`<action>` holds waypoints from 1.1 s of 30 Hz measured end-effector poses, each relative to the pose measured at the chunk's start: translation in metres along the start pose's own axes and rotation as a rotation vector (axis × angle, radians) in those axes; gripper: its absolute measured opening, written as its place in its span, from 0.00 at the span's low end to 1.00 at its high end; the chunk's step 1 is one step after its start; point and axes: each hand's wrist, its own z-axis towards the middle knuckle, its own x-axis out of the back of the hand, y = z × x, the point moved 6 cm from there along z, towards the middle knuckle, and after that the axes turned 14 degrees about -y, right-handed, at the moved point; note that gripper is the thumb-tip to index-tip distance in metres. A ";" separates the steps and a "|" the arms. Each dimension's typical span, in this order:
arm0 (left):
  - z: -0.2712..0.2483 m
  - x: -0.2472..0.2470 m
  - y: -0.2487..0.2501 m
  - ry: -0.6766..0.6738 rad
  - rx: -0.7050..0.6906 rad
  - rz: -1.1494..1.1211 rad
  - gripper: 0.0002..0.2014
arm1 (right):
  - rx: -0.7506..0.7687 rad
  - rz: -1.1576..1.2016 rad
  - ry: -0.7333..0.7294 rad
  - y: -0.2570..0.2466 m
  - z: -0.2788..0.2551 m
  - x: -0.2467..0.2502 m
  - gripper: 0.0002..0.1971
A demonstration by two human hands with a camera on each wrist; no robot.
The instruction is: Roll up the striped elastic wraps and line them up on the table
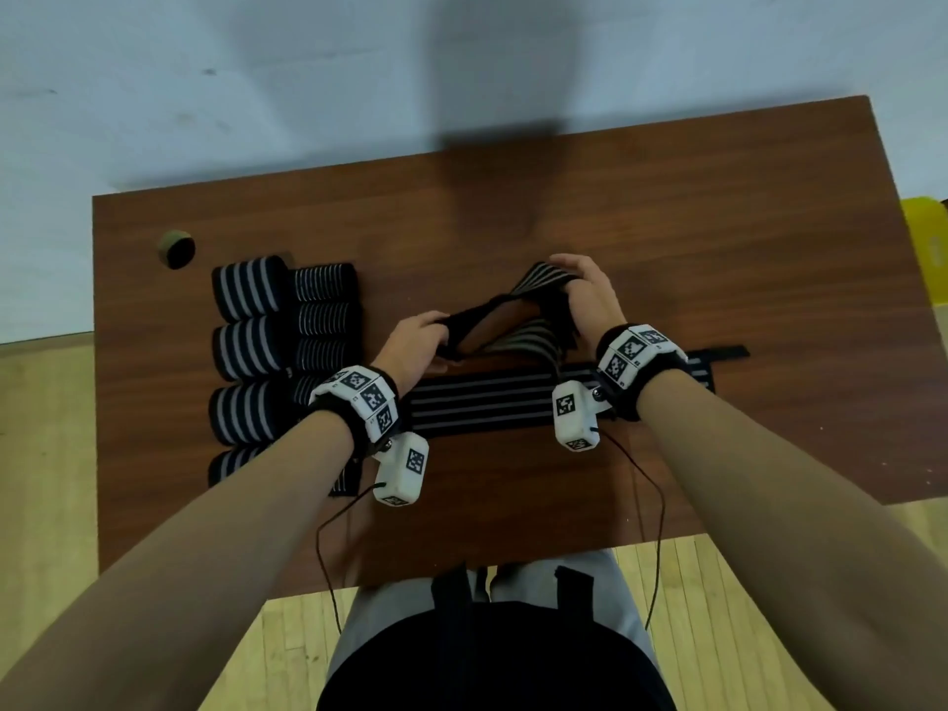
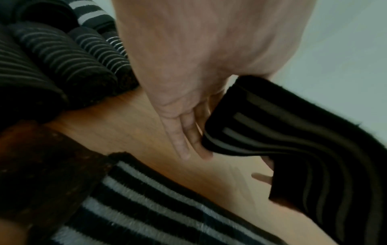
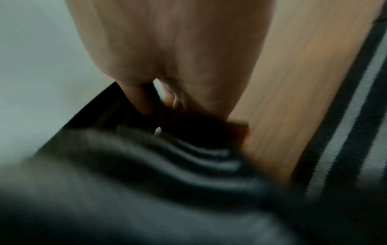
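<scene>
Head view shows the worktop [image 1: 615,197] with two columns of finished rolls at its left side: a column of wide-striped rolls [image 1: 246,346] and, touching it on the right, a column of fine-striped rolls [image 1: 326,313]. The nearest rolls of both columns are partly hidden behind the left forearm, so an exact count cannot be given. Judged from this layout, most of the task is complete. Two wraps remain unrolled: a flat wrap [image 1: 482,402] lying stretched across the worktop centre, and a lifted wrap [image 1: 533,305] held above it between both hands. The left hand [image 1: 418,343] grips the dark end of the lifted wrap; the head view shows its fingers curled onto the fabric, while the left wrist view shows the lower fingers [image 2: 184,140] extended beside the wrap edge. The right hand [image 1: 590,295] holds the bunched striped portion from above; in the right wrist view a finger or thumb [image 3: 142,102] presses into the fabric, though blur hides the rest of the grip. The lifted wrap sags twisted between the hands, clear of the worktop. Judgement: the current step is straightening this wrap before rolling; the flat wrap follows
</scene>
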 end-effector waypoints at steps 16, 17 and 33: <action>-0.022 -0.039 -0.015 -0.477 0.128 -0.315 0.60 | 0.303 -0.165 -0.107 -0.015 -0.039 -0.007 0.09; -0.024 -0.047 -0.010 -0.479 0.128 -0.309 0.57 | 0.278 -0.144 -0.179 -0.016 -0.041 -0.019 0.11; -0.048 -0.020 -0.111 0.495 0.091 -0.793 0.33 | -0.405 -0.582 -0.763 0.113 -0.069 -0.042 0.49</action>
